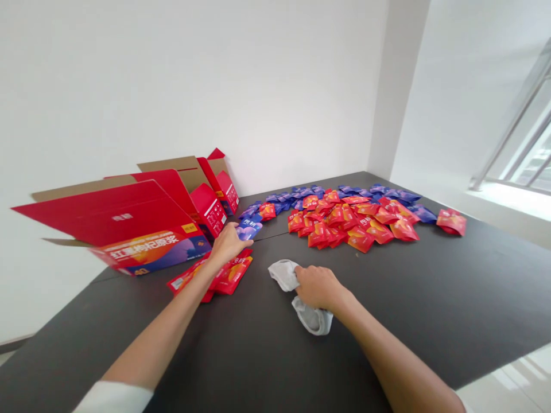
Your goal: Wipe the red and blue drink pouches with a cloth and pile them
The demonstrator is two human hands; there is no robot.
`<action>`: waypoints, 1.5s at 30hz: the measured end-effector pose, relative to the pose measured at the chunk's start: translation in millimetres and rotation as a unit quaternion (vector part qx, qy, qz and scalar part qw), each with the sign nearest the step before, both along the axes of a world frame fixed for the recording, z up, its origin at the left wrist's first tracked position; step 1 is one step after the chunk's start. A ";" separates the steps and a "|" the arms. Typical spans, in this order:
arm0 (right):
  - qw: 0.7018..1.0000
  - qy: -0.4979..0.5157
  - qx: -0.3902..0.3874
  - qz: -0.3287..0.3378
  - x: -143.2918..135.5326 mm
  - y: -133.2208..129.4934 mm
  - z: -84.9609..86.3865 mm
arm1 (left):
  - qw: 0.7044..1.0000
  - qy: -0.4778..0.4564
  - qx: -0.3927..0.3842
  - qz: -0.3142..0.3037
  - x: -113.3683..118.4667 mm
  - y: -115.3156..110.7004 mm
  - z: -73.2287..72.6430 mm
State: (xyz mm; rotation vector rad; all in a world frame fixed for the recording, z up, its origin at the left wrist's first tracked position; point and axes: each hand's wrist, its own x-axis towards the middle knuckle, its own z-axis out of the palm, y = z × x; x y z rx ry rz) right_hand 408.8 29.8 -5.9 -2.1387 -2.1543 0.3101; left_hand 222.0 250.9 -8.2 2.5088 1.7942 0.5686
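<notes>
Holding seems the step mid-frame, left fingers (243, 245) pinching a blue packet (249, 230), right fingers (303, 280) clutching grey cloth (284, 274); moving wants firm grips.

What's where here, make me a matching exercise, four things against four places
Things
1. Light grey crumpled cloth
2. Blue printed pouch
3. Open red cardboard box
4. Lone red-and-orange pouch

Places
A. Left side of the black table
B. In the right hand
C. Right of every other pouch
D. At the left hand

Pairs: 1-B, 2-D, 3-A, 4-C
</notes>
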 end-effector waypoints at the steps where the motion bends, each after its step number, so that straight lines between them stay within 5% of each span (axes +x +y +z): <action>1: 1.000 0.002 0.004 -0.013 1.9 0.5 0.3 | 0.999 -0.018 -0.003 -0.026 -4.3 -18.0 1.9; 7: 0.993 0.026 0.030 -0.114 13.5 7.3 5.2 | 0.974 -0.106 -0.138 -0.145 -25.3 -121.2 -14.4; 12: 0.995 0.022 0.036 -0.086 -4.9 4.2 3.5 | 0.947 -0.153 -0.227 -0.170 -31.2 -158.7 -37.3; 18: 0.983 0.019 0.102 0.152 -52.5 -12.0 -16.1 | 0.963 -0.130 -0.151 -0.179 -27.7 -168.3 -39.6; 24: 0.994 -0.032 0.102 0.009 -46.8 -5.2 -18.4 | 0.972 -0.080 -0.153 -0.159 -25.0 -179.7 -38.8; 28: 0.984 -0.013 0.109 0.143 -53.1 -8.6 -18.8 | 0.975 -0.071 -0.148 -0.150 -24.3 -180.2 -39.8; 34: 0.992 -0.054 0.104 0.035 -51.6 -9.7 -16.0 | 0.973 -0.064 -0.142 -0.171 -24.4 -178.3 -39.5; 39: 0.980 -0.025 0.099 0.169 -55.0 -14.6 -15.5 | 0.976 -0.072 -0.132 -0.159 -23.4 -180.5 -42.5; 45: 0.996 -0.054 0.053 -0.047 -25.6 0.2 -17.8 | 0.973 -0.101 -0.120 -0.169 -32.6 -162.7 -27.0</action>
